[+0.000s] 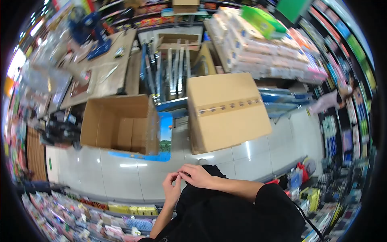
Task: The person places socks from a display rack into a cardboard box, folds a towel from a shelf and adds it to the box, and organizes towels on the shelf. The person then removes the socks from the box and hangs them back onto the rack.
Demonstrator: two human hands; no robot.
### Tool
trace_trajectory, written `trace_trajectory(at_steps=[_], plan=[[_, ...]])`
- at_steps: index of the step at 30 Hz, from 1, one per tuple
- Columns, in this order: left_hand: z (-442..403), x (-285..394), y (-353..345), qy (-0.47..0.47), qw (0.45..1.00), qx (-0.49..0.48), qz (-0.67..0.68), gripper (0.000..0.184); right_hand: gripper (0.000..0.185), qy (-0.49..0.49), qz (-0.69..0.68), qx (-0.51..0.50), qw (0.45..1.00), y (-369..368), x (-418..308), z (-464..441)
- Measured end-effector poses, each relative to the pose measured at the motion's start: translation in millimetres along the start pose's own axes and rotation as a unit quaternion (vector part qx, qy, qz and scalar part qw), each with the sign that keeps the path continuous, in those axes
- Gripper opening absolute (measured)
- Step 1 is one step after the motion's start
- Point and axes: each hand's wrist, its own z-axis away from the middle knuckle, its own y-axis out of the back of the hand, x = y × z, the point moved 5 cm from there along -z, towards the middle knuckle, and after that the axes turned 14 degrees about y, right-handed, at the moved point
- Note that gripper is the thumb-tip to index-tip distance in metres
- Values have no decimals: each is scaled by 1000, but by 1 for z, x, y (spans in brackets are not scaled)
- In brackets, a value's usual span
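Both hands meet in front of the black clothing at the bottom centre. My left hand (172, 188) has its fingertips bent in against those of my right hand (196, 176). Whatever lies between the fingertips is too small to make out. Beyond them on the right stands a taped cardboard box (231, 125), its flaps closed. To the left is an open cardboard box (151, 125) with a bare inside; a blue printed sheet (165, 135) shows beneath and beside it. Neither hand touches a box.
A wooden table (129, 48) at the back left bears a blue device. Wrapped packs (262, 54) are stacked at the back right. Metal rails (175, 72) stand between. Another person (328, 101) is at the right shelves. Goods shelves (117, 222) run behind me.
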Motion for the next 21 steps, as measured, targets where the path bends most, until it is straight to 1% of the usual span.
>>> trace_trajectory(at_steps=[3,5,6,8,9,11,12,13,14,15,16,17,19,20,21], plan=[[1,17,-45,-31,996,-61,-50,8,12,-30,17,53,998,35,11,38],[-5,14,-74,-34,990,-94,-105,8,13,-10,66,91,994,60,13,63],[-6,17,-92,-43,985,-122,-115,8,13,-20,79,118,990,75,16,79],[-10,23,-135,-46,979,-150,-130,6,14,-20,101,155,983,106,22,111],[-13,24,-161,-55,970,-189,-140,6,14,-36,122,187,974,124,28,130],[-12,18,-214,-47,963,-224,-143,7,15,-55,130,224,964,158,36,177],[-9,14,-245,-48,953,-260,-151,7,16,-72,132,248,957,175,40,203],[-7,11,-274,-59,939,-273,-200,7,16,-90,146,272,947,190,42,234],[-1,8,-308,-77,925,-279,-246,7,16,-131,144,255,947,204,50,262],[6,10,-345,-89,917,-299,-247,7,15,-165,142,234,948,221,60,287],[17,11,-377,-100,905,-317,-267,7,16,-187,135,236,944,235,68,315],[28,10,-404,-107,891,-332,-291,7,16,-191,140,250,939,252,78,344],[49,16,-463,-113,870,-376,-299,7,18,-232,177,282,914,279,86,395],[61,18,-494,-139,846,-406,-316,7,20,-271,182,283,902,295,86,418],[74,18,-525,-165,824,-432,-329,6,20,-280,192,294,893,313,83,440]])
